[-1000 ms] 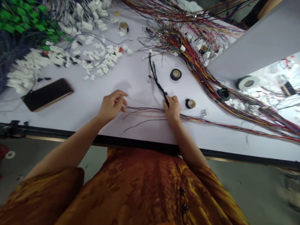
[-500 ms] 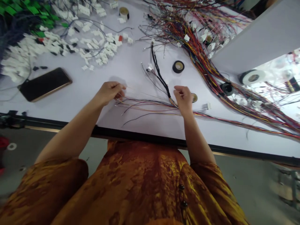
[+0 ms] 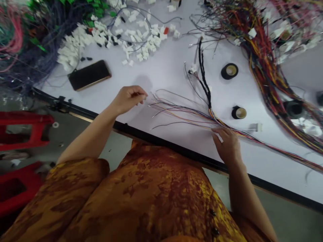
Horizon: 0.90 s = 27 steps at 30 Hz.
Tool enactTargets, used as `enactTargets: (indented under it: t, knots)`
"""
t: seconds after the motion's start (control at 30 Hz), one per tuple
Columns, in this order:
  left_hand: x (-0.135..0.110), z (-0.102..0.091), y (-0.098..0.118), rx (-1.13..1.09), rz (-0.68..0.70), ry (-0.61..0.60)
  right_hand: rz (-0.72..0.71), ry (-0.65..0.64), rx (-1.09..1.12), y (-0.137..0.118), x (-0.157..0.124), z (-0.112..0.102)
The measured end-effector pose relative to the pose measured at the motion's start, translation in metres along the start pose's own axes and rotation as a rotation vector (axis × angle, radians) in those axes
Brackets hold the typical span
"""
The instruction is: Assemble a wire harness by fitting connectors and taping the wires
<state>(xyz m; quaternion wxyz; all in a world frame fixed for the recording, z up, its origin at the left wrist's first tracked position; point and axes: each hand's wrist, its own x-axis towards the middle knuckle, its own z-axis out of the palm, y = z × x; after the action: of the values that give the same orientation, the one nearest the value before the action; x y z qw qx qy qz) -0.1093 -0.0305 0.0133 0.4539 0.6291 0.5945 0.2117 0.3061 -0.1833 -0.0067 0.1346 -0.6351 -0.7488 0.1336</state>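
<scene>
My left hand (image 3: 130,98) is above the table, its thumb and fingertips pinched together. Whatever may be between them is too small to make out. Just right of it, the loose ends of a wire harness (image 3: 181,109) fan out on the white surface. My right hand (image 3: 227,145) lies lower at the right, fingers curled onto the harness wires. From the bundle a branch wrapped in black tape (image 3: 205,79) runs up, with a small white connector (image 3: 193,69) beside it. Another white connector (image 3: 259,127) lies right of my right hand.
A phone (image 3: 89,75) lies at the left, below a heap of white connectors (image 3: 148,43). Rolls of black tape (image 3: 229,71) sit right of the harness. A thick wire bundle (image 3: 264,74) crosses the right side. Red stools (image 3: 24,129) stand on the floor at the left.
The view has swung left, so the table appears shifted right and tilted. My left hand has come away from the wire ends. My right hand has moved down onto the bundle, uncovering a tape roll.
</scene>
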Motion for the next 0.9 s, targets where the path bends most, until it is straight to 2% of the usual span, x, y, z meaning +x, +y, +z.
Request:
enactTargets:
  t: [0.1,0.2,0.27,0.37,0.5,0.6,0.77,0.9]
  knots:
    - [-0.025,-0.003,-0.008,0.152,0.064,-0.091,0.007,-0.013,0.045,-0.001,-0.002,0.003]
    - [-0.031,-0.003,-0.016,0.265,0.076,-0.033,0.017,0.016,0.021,0.003,0.001,0.004]
    - [-0.025,0.001,-0.019,0.346,0.119,-0.013,-0.009,-0.001,0.005,0.005,0.003,0.005]
    - [-0.011,0.009,-0.021,0.479,0.211,-0.055,-0.027,-0.008,0.026,0.005,0.008,0.006]
    - [0.003,0.016,-0.021,0.596,0.287,-0.131,0.021,0.049,0.053,-0.001,0.016,0.003]
    - [0.005,0.016,-0.020,0.652,0.275,-0.174,0.086,0.042,0.062,-0.003,0.024,0.003]
    - [-0.005,0.007,-0.009,0.548,0.250,-0.129,0.166,-0.012,0.036,-0.001,0.034,0.006]
    - [-0.016,0.002,0.005,0.272,0.086,-0.074,0.194,-0.062,0.021,-0.002,0.038,0.005]
